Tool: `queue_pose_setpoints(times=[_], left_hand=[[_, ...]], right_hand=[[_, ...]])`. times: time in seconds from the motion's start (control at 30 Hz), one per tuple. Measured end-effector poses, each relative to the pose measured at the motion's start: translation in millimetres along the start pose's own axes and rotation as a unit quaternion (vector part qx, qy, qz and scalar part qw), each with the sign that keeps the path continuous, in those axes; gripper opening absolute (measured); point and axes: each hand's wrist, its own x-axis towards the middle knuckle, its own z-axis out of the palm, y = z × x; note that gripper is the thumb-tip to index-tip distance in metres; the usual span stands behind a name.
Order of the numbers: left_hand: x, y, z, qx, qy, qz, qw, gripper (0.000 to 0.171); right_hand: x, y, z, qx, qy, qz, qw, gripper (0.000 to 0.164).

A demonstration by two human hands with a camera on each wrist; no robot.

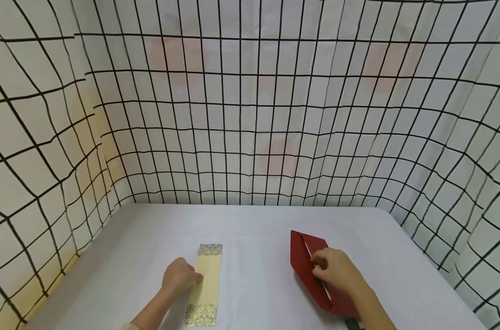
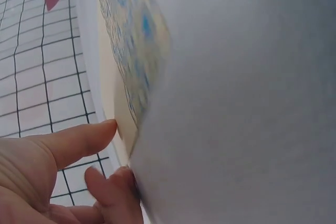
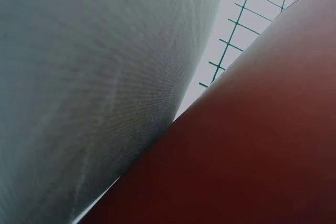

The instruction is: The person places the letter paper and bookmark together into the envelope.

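On the left of the white table lies a long cream card with patterned bands at both ends. My left hand pinches its left edge; in the left wrist view the thumb lies on the card's face, the other fingers curled by its edge. On the right, a red envelope stands tilted, a thin white edge showing along its opening. My right hand grips it at that opening with thumb and index finger. The envelope's red surface fills much of the right wrist view.
The white tabletop spreads between and around both hands. White walls with a black grid enclose the table at the back and on both sides. A small dark object shows beside the right wrist at the bottom edge.
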Motion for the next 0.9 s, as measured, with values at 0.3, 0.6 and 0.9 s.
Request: queue_pose_setpoints(times=[0.3, 0.6, 0.9], left_hand=[[-4.6, 8.7, 6.3, 0.041, 0.009, -0.002, 0.9991, 0.035], [-6.7, 14.0, 7.7, 0.035, 0.014, -0.003, 0.9993, 0.034], [-3.3, 10.0, 6.6, 0.023, -0.003, -0.011, 0.9997, 0.035]], right_hand=[[0, 0, 0, -0.001, 0.001, -0.005, 1.000, 0.017], [-2, -1, -2, 0.000, 0.002, 0.005, 1.000, 0.018], [-1, 1, 0, 0.004, -0.002, -0.002, 1.000, 0.017]])
